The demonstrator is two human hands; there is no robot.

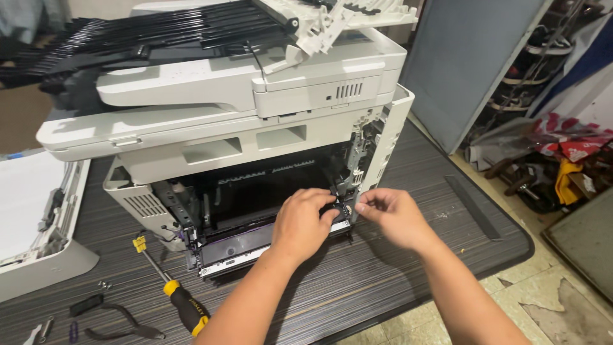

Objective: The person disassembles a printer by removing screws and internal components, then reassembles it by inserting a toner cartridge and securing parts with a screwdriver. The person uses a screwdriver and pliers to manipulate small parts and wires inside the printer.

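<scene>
Hands (345,220) inside opened printer (255,128)

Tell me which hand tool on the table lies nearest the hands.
The yellow-and-black-handled screwdriver; the black-handled pliers lie farther left, near the table's edge.

Both bare arms reached forward from the bottom edge and came close together, with the left hand (305,222) curled palm down, its fingers bent in a loose grip, and the right hand (391,216) just beside it, thumb and fingertips pinched together, wrist bent a little.
</scene>
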